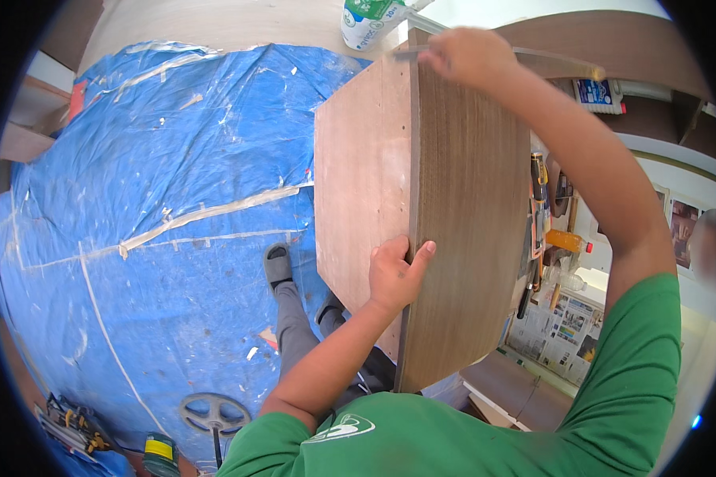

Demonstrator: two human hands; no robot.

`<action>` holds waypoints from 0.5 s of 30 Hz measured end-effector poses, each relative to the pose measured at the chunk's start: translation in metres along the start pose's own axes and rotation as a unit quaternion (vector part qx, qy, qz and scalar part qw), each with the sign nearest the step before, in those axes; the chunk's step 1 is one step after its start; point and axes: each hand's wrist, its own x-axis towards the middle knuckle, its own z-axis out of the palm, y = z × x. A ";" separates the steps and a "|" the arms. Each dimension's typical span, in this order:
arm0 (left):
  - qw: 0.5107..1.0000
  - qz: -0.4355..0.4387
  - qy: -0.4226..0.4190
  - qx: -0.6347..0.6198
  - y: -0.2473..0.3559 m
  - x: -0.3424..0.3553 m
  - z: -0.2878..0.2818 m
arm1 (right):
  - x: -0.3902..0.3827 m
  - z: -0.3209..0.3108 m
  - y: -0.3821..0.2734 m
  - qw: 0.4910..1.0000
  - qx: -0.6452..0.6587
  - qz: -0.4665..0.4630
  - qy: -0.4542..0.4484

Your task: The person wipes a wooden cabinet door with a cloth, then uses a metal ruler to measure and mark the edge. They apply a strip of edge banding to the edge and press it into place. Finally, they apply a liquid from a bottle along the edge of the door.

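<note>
A brown wood-grain board (469, 207) meets a pale wooden panel (362, 175) along a long straight edge in front of me. Near the close end of that edge, my left hand (398, 274) grips the board, fingers curled at the edge and thumb over the brown face. At the far end, my right hand (469, 57) is closed round a long thin tool (561, 60), perhaps a file, lying crosswise over the corner. Motion blurs the tool, so its exact kind is unclear. Its grey tip pokes out left of the fist, and a yellowish end shows to the right.
Blue plastic sheeting (199, 318) with tape strips covers the floor on the left. A white and green bag (366, 24) stands beyond the panel. Right of the board lie several hand tools (538, 183) and an orange bottle (565, 241). A wheel-shaped base (215, 413) is at lower left.
</note>
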 end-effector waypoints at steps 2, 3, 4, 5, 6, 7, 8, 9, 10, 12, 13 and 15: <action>1.000 0.014 -0.006 -0.009 0.001 -0.004 0.003 | 0.028 0.000 0.031 0.998 -0.049 0.038 0.010; 1.000 0.014 -0.008 -0.005 0.000 -0.003 0.001 | 0.040 -0.003 0.034 0.996 -0.072 0.048 0.018; 1.000 0.015 -0.013 -0.001 0.001 -0.003 -0.001 | 0.044 -0.003 0.035 0.996 -0.066 0.039 0.045; 1.000 0.017 -0.019 0.002 0.001 -0.002 -0.002 | 0.045 -0.001 0.035 0.995 -0.061 0.033 0.071; 1.000 0.024 -0.011 0.005 0.000 -0.001 -0.004 | 0.047 -0.002 0.031 0.994 -0.053 0.021 0.096; 0.999 0.031 -0.003 0.007 -0.001 0.000 -0.005 | 0.047 -0.004 0.028 0.995 -0.040 0.021 0.090; 0.999 0.038 0.003 0.010 -0.002 0.001 -0.005 | 0.044 -0.006 0.027 0.996 -0.028 0.021 0.083; 0.999 0.042 0.003 0.012 -0.002 0.000 -0.004 | 0.039 -0.007 0.030 0.997 -0.016 0.027 0.074; 0.999 0.047 0.003 0.014 -0.003 0.000 -0.003 | 0.037 -0.002 0.034 0.997 -0.005 0.006 0.071; 0.999 0.052 0.000 0.016 -0.003 -0.001 -0.003 | 0.035 0.007 0.038 0.997 0.016 -0.035 0.066; 0.999 0.052 -0.002 0.016 -0.002 -0.002 -0.003 | 0.036 0.009 0.038 0.997 0.010 -0.037 0.066; 0.999 0.049 -0.009 0.019 -0.002 -0.001 -0.004 | 0.040 0.011 0.030 0.997 0.000 -0.043 0.067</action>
